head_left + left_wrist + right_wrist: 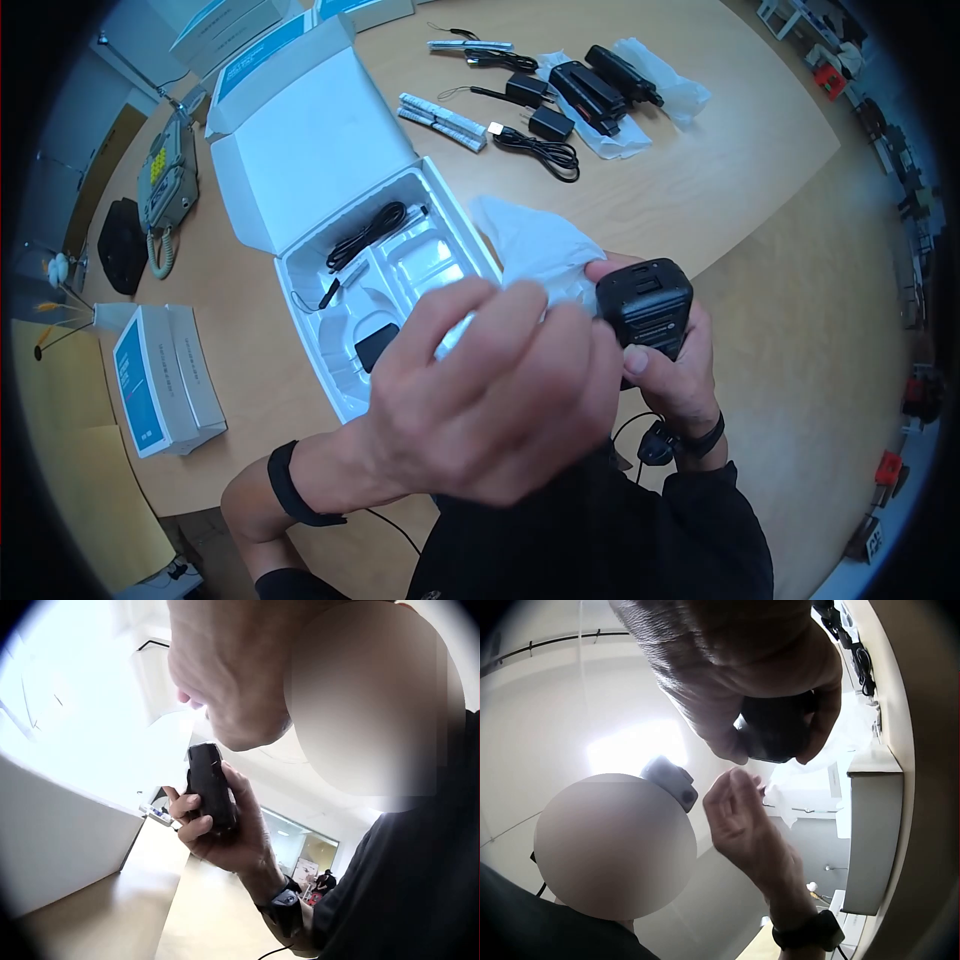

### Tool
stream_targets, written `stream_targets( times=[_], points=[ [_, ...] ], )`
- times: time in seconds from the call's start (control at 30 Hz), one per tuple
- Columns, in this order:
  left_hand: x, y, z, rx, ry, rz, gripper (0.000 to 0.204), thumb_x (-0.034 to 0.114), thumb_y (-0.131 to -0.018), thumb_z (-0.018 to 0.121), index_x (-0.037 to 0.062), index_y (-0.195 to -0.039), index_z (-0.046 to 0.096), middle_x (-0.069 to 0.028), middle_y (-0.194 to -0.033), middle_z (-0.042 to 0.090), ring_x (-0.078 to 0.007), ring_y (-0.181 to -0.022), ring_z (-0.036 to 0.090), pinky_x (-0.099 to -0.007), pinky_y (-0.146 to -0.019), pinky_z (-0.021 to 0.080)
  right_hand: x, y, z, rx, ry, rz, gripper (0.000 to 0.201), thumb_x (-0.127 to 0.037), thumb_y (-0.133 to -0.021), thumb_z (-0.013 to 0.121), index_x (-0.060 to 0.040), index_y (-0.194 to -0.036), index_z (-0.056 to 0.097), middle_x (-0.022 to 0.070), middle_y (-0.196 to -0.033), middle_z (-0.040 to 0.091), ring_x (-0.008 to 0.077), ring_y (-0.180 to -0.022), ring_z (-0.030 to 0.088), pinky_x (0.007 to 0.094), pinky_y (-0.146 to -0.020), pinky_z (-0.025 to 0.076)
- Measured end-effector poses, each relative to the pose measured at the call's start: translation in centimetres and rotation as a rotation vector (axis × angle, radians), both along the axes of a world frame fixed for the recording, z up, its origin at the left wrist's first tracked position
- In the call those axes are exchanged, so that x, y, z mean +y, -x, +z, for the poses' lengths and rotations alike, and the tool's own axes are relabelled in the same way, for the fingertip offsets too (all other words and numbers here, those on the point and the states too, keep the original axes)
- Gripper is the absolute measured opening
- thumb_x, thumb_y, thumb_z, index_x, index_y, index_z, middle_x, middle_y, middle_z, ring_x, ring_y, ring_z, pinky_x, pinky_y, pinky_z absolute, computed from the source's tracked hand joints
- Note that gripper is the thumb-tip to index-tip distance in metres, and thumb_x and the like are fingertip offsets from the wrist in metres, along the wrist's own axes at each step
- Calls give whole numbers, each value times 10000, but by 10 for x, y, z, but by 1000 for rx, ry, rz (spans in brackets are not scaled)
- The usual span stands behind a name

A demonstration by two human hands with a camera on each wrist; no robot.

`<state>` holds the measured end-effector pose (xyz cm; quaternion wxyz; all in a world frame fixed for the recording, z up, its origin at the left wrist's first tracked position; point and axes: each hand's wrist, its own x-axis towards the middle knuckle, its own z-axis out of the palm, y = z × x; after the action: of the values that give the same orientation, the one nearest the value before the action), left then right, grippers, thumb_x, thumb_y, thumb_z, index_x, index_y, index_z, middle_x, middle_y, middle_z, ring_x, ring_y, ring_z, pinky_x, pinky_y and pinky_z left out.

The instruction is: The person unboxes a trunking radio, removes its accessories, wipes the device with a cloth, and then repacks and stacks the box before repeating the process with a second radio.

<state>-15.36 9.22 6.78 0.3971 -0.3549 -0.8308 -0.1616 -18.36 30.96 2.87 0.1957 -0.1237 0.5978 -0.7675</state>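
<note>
My right hand [690,350] grips a black handheld radio [648,305], its slotted end facing up and the thumb along its near side. In the left wrist view the fingers wrap round the radio [210,780]. A thin white plastic bag [535,240] spreads beside the radio, partly behind my left hand [490,390]. The left hand is raised in front, blurred, with its fingers curled. From the right wrist camera, the left hand [739,817] shows thumb and fingers drawn together, with nothing visible between them. Below it lies the open white box [345,400].
The box tray holds a coiled black cable [365,235] and a black adapter [376,348]. Two more radios [590,95] lie on white bags at the back, beside chargers [550,123], cables [540,150] and paper-wrapped strips [442,120]. A telephone [170,170] and closed boxes [170,380] stand left.
</note>
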Motion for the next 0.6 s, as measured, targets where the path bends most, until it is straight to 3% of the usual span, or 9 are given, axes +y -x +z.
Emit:
stream_targets(
  times=[0.1,0.17,0.2,0.37,0.43,0.6],
  points=[
    [-7,11,-1,-263,12,54,329,92,-684,742,23,-1003,699,-105,-968,619,-297,-877,635,-376,-701,539,-3,-4,-4,65,-5,11,685,-249,-777,825,71,-1336,591,136,-1305,636,146,-1032,660,280,-893,528],
    [-7,12,-1,-358,-17,45,318,101,-685,720,14,-990,693,-115,-965,620,-290,-876,642,-359,-698,543,-4,-8,-4,-42,-62,-66,875,-443,-690,849,87,-1321,553,163,-1168,658,192,-819,687,315,-618,570],
    [-8,12,-3,-360,-10,62,318,101,-685,720,14,-990,693,-115,-965,620,-290,-876,642,-359,-698,543,-1,-7,-5,-59,-68,-48,892,-447,-688,848,88,-1330,536,163,-1167,647,198,-790,682,320,-595,567],
    [-6,6,-12,-278,72,101,303,92,-676,688,-38,-949,674,-126,-954,617,-269,-871,651,-318,-667,537,-4,-6,-7,-25,-38,-85,898,-465,-695,843,83,-1328,521,157,-1123,638,192,-771,676,319,-587,567],
    [-6,7,-16,-221,79,119,292,95,-672,682,-44,-929,670,-127,-952,617,-263,-864,648,-317,-653,527,-3,-5,-11,-15,50,-71,815,-340,-735,836,108,-1345,534,172,-1186,637,183,-853,695,323,-678,606],
    [-9,9,-13,-162,57,148,241,105,-677,672,-36,-872,663,-125,-933,614,-250,-842,635,-319,-610,490,-10,-7,-11,-11,35,-71,824,-363,-718,852,106,-1322,543,222,-1302,597,195,-865,700,322,-660,611]
  ],
)
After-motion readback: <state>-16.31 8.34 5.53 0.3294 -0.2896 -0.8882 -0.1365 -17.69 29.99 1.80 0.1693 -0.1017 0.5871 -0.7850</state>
